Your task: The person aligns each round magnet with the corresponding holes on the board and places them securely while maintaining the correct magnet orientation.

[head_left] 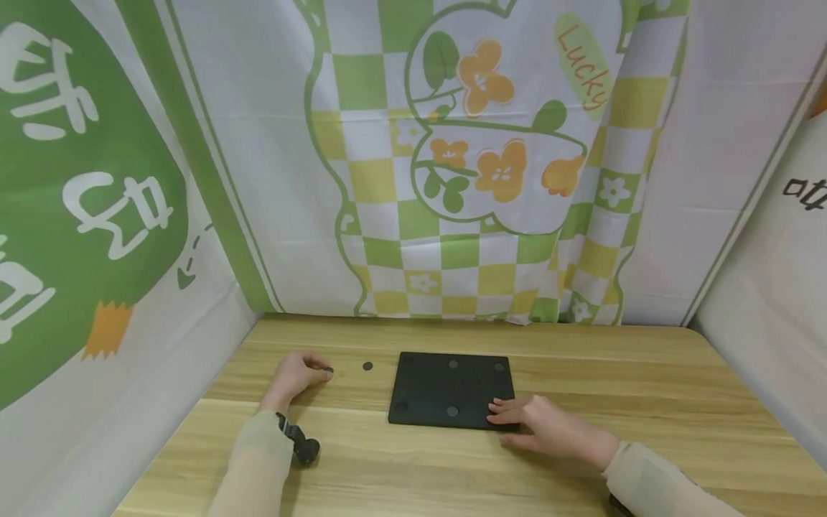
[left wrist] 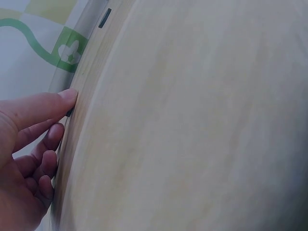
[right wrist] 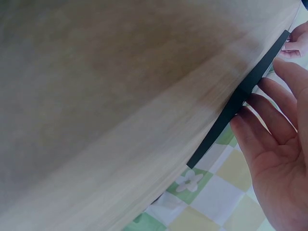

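Observation:
A flat black rectangular board point(head_left: 426, 391) lies on the wooden table, with several small round dark discs set on its face, such as the grey disc point(head_left: 453, 411) near its front edge. My right hand point(head_left: 545, 427) rests its fingertips on the board's near right corner; in the right wrist view the fingers point(right wrist: 269, 113) extend along the board point(right wrist: 226, 113). To the left of the board, my left hand point(head_left: 298, 373) pinches a small dark disc point(head_left: 329, 370) between thumb and fingertips, low at the tabletop. Between that hand and the board lies another dark disc point(head_left: 367, 366).
The wooden table point(head_left: 388, 474) ends at a hanging curtain point(head_left: 465, 273) with green and yellow checks along its back edge. Printed cloth point(head_left: 213, 337) also hangs at the left, and white cloth point(head_left: 762, 309) at the right. A black wrist camera point(head_left: 306, 450) sticks out from the left sleeve.

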A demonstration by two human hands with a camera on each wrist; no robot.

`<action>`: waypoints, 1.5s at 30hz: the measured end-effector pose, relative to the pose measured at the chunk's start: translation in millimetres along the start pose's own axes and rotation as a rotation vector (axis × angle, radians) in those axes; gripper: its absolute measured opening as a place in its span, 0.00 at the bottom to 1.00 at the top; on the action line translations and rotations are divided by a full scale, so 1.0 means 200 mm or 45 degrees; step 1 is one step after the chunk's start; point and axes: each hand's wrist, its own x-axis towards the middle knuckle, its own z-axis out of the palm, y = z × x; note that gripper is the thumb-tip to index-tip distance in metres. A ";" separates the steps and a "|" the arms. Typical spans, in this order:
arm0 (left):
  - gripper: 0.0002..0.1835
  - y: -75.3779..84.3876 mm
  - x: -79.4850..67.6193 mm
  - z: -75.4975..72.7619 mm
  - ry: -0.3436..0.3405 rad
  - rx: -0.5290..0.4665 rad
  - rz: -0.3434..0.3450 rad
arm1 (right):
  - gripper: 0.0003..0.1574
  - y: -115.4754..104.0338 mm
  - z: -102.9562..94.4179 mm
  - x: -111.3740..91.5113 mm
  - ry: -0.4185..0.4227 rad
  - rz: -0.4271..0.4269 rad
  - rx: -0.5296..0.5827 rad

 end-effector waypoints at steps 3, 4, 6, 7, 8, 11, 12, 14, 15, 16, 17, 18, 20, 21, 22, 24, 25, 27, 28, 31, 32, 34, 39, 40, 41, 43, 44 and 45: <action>0.11 0.00 0.00 0.00 0.007 0.001 0.003 | 0.23 0.00 0.00 0.00 0.003 0.000 -0.005; 0.11 -0.01 0.01 0.01 0.010 0.003 0.005 | 0.23 0.00 0.00 0.00 0.001 0.001 -0.005; 0.11 -0.01 0.01 0.01 0.015 0.008 0.008 | 0.24 0.00 0.01 0.00 -0.002 0.005 -0.002; 0.11 -0.02 0.01 0.01 0.017 0.007 0.010 | 0.24 -0.01 0.01 0.00 -0.001 0.003 -0.002; 0.11 -0.02 0.01 0.01 0.017 0.007 0.011 | 0.24 -0.01 0.01 0.00 -0.002 0.003 -0.001; 0.11 -0.02 0.01 0.01 0.019 0.016 0.027 | 0.24 -0.01 0.01 0.00 0.001 0.002 -0.004; 0.11 -0.02 0.02 0.01 0.018 0.021 0.032 | 0.24 -0.01 0.00 0.00 0.003 0.002 -0.006; 0.10 -0.02 0.02 0.01 0.017 0.031 0.045 | 0.24 -0.01 0.00 0.00 0.003 0.003 -0.011; 0.10 -0.02 0.02 0.00 0.017 0.039 0.050 | 0.24 -0.01 0.00 0.00 0.003 0.003 -0.013; 0.10 -0.02 0.02 0.00 0.018 0.043 0.050 | 0.24 -0.01 0.00 0.00 0.003 0.002 -0.015; 0.10 -0.02 0.02 0.00 0.018 0.047 0.054 | 0.24 -0.01 0.00 0.00 0.004 0.001 -0.017; 0.10 -0.02 0.02 0.00 0.018 0.051 0.056 | 0.24 -0.01 0.00 0.00 0.003 0.002 -0.017; 0.10 -0.02 0.01 0.00 0.018 0.052 0.054 | 0.24 0.00 0.00 0.00 0.004 0.001 -0.018; 0.11 -0.02 0.01 0.00 0.018 0.054 0.053 | 0.24 0.00 0.00 0.00 0.005 0.000 -0.020; 0.11 -0.02 0.01 0.00 0.018 0.051 0.051 | 0.24 0.00 0.00 0.00 0.005 0.000 -0.020; 0.11 -0.02 0.01 0.00 0.014 0.049 0.048 | 0.24 0.00 0.00 0.00 0.005 -0.002 -0.023; 0.11 -0.01 0.01 0.00 0.014 0.048 0.043 | 0.24 0.00 0.00 0.00 0.006 -0.005 -0.027; 0.11 -0.01 0.00 0.00 0.014 0.044 0.033 | 0.24 0.00 0.00 0.00 0.007 -0.009 -0.030; 0.12 0.00 0.00 0.00 0.015 0.045 0.031 | 0.23 -0.01 0.00 0.00 0.008 -0.012 -0.032; 0.12 0.00 -0.01 0.00 0.018 0.050 0.028 | 0.23 -0.01 0.00 0.00 0.011 -0.011 -0.028; 0.12 0.01 -0.01 0.00 0.020 0.051 0.026 | 0.23 -0.01 0.00 0.00 0.010 -0.007 -0.025; 0.12 0.01 -0.01 0.01 0.024 0.053 0.023 | 0.23 -0.01 0.00 0.00 0.012 -0.007 -0.023; 0.13 0.02 -0.01 0.01 0.014 0.030 0.003 | 0.23 0.00 0.00 0.00 0.013 -0.009 -0.029; 0.14 0.03 -0.01 0.02 0.009 0.016 -0.002 | 0.23 0.00 0.00 0.00 0.014 -0.013 -0.030; 0.14 0.03 -0.01 0.02 0.002 0.009 -0.002 | 0.23 0.00 0.00 0.00 0.012 -0.010 -0.029; 0.15 0.04 -0.01 0.02 -0.005 -0.014 -0.004 | 0.23 0.00 0.00 0.00 0.015 -0.016 -0.028; 0.15 0.04 -0.02 0.03 -0.009 -0.022 -0.004 | 0.23 0.00 0.00 0.00 0.018 -0.021 -0.029; 0.15 0.05 -0.02 0.03 -0.012 -0.030 -0.003 | 0.23 0.00 0.00 0.00 0.019 -0.021 -0.028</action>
